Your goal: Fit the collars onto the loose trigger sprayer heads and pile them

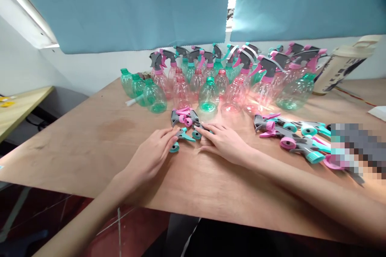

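My left hand (155,146) has its fingers closed over a grey-and-teal spray head (187,135), whose teal collar shows below the thumb. Facing it, my right hand (224,141) reaches in with fingers stretched and apart. Its fingertips touch another grey spray head with a teal collar (196,133), partly hidden under them. Just beyond the hands, pink-and-grey spray heads (184,117) lie close together on the wooden table (193,184). Behind these stand clear pink and green bottles, among them an uncapped green bottle (208,97).
Several more spray heads (288,143) lie in a loose pile at the right. Bottles with spray heads fitted (267,72) stand along the back. A cream tumbler (343,66) leans at the back right. A thin whitish tube (134,100) lies by the left bottles.
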A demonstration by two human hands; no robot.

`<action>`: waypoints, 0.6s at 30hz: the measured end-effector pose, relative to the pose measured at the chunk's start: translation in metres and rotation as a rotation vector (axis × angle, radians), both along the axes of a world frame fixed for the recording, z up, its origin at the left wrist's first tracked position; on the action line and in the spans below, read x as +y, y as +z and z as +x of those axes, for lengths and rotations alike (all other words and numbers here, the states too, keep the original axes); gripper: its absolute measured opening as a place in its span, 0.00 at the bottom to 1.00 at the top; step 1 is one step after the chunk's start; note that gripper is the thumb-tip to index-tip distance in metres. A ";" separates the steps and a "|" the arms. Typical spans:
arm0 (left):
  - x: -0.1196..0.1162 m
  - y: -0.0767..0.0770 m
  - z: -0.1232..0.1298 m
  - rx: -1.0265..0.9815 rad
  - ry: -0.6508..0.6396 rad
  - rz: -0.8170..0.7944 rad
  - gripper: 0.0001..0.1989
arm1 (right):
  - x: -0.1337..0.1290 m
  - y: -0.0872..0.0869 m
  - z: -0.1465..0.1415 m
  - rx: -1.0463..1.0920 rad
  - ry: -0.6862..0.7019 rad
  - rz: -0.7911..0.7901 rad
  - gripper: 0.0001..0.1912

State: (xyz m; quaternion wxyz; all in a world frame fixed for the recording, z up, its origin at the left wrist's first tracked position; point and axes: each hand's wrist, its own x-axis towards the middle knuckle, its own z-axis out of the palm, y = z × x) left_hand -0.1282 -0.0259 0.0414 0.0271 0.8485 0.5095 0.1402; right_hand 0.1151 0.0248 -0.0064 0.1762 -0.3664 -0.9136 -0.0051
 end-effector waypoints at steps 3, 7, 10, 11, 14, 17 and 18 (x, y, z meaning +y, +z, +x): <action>-0.001 0.006 -0.010 0.016 -0.081 0.016 0.21 | -0.005 -0.002 -0.004 0.016 -0.112 0.000 0.37; 0.005 0.004 -0.014 0.080 -0.217 -0.029 0.21 | -0.006 -0.002 -0.010 0.019 -0.140 -0.012 0.41; 0.008 0.000 -0.007 0.136 -0.231 -0.021 0.17 | -0.006 0.001 -0.010 0.018 -0.070 -0.037 0.41; 0.008 -0.001 -0.003 0.160 -0.224 0.000 0.16 | -0.006 0.004 -0.008 0.026 -0.039 -0.050 0.41; 0.010 -0.005 0.005 0.212 -0.204 0.070 0.12 | -0.011 0.014 0.007 0.092 0.032 -0.097 0.40; 0.014 -0.011 0.010 0.186 -0.208 0.083 0.12 | -0.022 0.027 0.034 0.169 0.009 -0.143 0.37; 0.016 -0.012 0.011 0.162 -0.209 0.087 0.12 | -0.027 0.030 0.044 0.183 -0.013 -0.157 0.36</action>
